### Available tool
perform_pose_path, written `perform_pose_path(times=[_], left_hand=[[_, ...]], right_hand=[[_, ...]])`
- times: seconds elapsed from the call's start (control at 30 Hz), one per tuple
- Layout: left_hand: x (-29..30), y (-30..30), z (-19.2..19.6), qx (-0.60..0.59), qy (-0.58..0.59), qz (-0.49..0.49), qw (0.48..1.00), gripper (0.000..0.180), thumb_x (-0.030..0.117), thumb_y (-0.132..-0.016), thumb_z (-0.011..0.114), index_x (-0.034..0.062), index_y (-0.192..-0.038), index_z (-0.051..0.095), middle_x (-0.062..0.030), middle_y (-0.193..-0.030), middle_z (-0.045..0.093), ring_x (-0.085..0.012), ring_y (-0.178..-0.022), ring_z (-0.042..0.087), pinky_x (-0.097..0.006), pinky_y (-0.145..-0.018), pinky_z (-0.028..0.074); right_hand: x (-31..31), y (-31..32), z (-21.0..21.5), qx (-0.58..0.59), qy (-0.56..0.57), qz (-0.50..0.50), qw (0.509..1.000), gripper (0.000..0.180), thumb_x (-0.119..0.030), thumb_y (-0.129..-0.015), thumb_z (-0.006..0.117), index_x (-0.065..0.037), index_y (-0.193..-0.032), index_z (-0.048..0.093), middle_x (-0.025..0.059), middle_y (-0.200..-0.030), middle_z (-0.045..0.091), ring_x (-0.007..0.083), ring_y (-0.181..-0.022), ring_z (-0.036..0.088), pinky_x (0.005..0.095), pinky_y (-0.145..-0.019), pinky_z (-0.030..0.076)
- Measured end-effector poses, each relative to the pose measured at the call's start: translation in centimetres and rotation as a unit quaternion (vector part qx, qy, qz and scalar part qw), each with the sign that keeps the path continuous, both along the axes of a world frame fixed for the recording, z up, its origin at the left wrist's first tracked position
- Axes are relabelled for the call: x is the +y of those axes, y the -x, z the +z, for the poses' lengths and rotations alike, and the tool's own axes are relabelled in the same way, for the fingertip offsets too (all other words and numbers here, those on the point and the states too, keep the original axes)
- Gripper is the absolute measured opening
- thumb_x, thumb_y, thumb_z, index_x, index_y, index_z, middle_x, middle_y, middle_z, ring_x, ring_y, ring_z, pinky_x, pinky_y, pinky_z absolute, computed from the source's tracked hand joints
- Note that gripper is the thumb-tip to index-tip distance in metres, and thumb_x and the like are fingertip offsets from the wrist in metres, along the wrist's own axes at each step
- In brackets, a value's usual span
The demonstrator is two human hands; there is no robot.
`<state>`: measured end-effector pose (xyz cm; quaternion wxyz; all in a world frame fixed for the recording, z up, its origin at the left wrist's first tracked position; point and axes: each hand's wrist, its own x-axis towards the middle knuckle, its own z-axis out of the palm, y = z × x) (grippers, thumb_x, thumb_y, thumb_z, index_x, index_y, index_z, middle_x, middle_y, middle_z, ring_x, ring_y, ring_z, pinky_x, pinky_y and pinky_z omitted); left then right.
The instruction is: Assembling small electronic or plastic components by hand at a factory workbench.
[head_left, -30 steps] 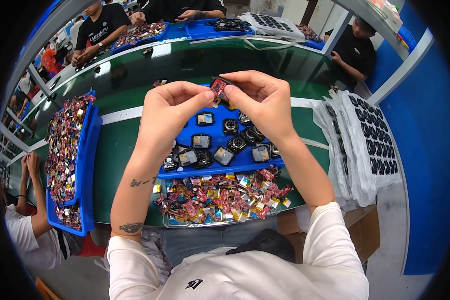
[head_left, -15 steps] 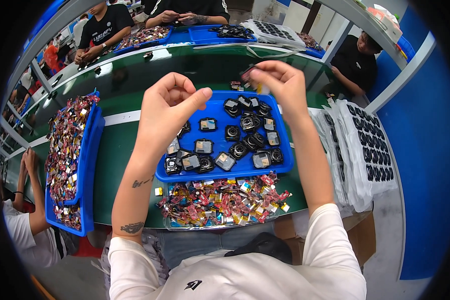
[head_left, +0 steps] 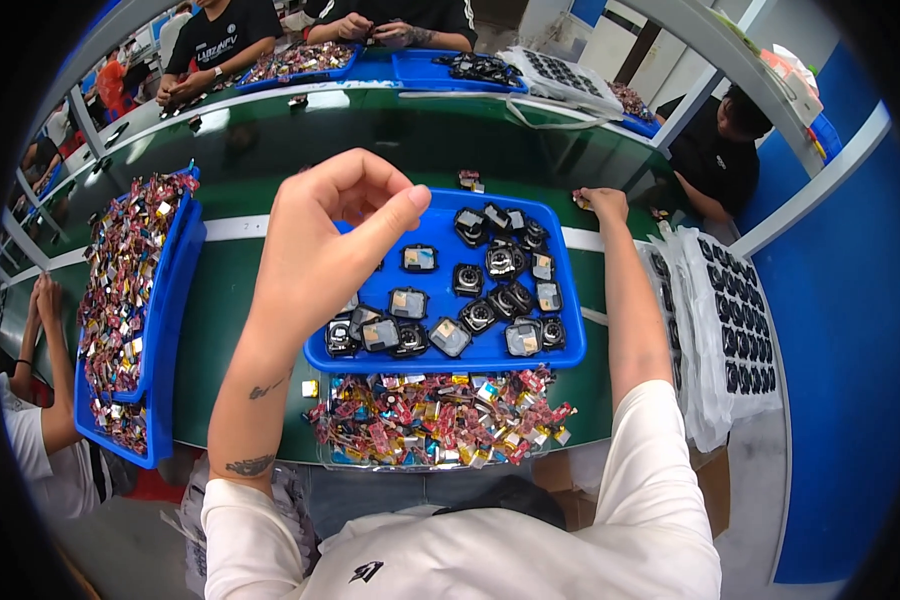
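Observation:
My left hand [head_left: 345, 225] hovers above the left part of a blue tray [head_left: 450, 362], its fingers curled and the thumb close to the index fingertip. Whatever may lie between them is hidden. Beyond the tray's right edge, my right hand [head_left: 606, 203] pinches a small reddish circuit board [head_left: 581, 199] low over the green table [head_left: 240, 330]. Inside the tray lie several black watch-like cases [head_left: 468, 279], some showing round dark backs, others grey-tan squares. In front of it, a clear tray is heaped with small red, yellow and silver circuit boards [head_left: 430, 415].
At left stands a long blue bin [head_left: 155, 420] piled with similar parts. Stacked white trays [head_left: 730, 400] with black pieces are on the right. One more small board [head_left: 470, 181] lies behind the blue tray. Other people work along the far side, and grey metal posts [head_left: 820, 175] frame the table.
My right hand has moved right and down toward the table with the circuit board. The left hand's thumb and index finger have come closer together. The view has shifted slightly.

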<state>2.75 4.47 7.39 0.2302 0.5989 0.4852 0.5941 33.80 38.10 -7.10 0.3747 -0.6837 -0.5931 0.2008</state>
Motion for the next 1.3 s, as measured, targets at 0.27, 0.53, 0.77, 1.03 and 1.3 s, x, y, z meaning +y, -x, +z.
perform_pose_path(times=[0.27,0.53,0.77,1.03,1.3], left_hand=[[0.9,-0.3,-0.4,0.042,-0.028,0.026,0.998,0.047,0.033,-0.089,0.063,-0.0006,-0.056,0.059,-0.0028,-0.053,0.058,-0.0038,-0.051,0.05,-0.021,-0.046,0.034],[0.6,-0.3,-0.8,0.071,-0.023,0.012,0.997,0.038,0.03,-0.089,0.063,-0.0002,-0.066,0.063,0.0007,-0.055,0.057,-0.0013,-0.052,0.046,-0.019,-0.047,0.032],[-0.1,-1.5,-0.6,0.068,-0.019,-0.064,0.995,0.028,0.023,-0.086,0.066,-0.0016,-0.073,0.063,-0.0009,-0.061,0.059,-0.0024,-0.056,0.05,-0.02,-0.05,0.04],[-0.6,-1.2,-0.4,0.167,0.024,-0.132,0.977,0.016,0.013,-0.085,0.064,-0.0029,-0.085,0.066,-0.0065,-0.074,0.067,-0.0092,-0.067,0.061,-0.023,-0.064,0.048],[-0.4,-1.0,0.0,0.176,0.078,-0.184,0.964,0.015,0.01,-0.082,0.067,-0.0018,-0.09,0.067,-0.0082,-0.081,0.068,-0.0121,-0.073,0.064,-0.026,-0.07,0.051]], right_hand=[[-4.7,1.6,4.1,-0.018,-0.109,0.19,0.976,0.028,-0.032,-0.082,0.066,-0.006,-0.091,0.073,0.0088,-0.085,0.071,0.0183,-0.077,0.066,0.03,-0.069,0.05],[-27.2,7.5,9.4,-0.13,-0.119,0.633,0.754,0.013,-0.012,-0.076,0.072,-0.006,-0.087,0.07,0.0052,-0.08,0.061,0.0198,-0.077,0.06,0.0292,-0.066,0.048],[-29.6,8.7,6.6,-0.139,-0.194,0.638,0.732,0.01,-0.009,-0.071,0.072,-0.005,-0.078,0.067,0.0045,-0.094,0.059,0.0226,-0.085,0.056,0.0336,-0.072,0.048],[-28.1,8.4,8.7,0.193,0.005,0.572,0.797,0.011,-0.011,-0.086,0.061,0.0,-0.087,0.058,0.0085,-0.088,0.067,0.0152,-0.077,0.064,0.0253,-0.067,0.049],[-26.7,9.1,8.9,0.336,0.023,0.507,0.793,0.015,-0.017,-0.094,0.055,-0.002,-0.095,0.054,0.0098,-0.089,0.066,0.017,-0.076,0.068,0.0229,-0.061,0.049]])
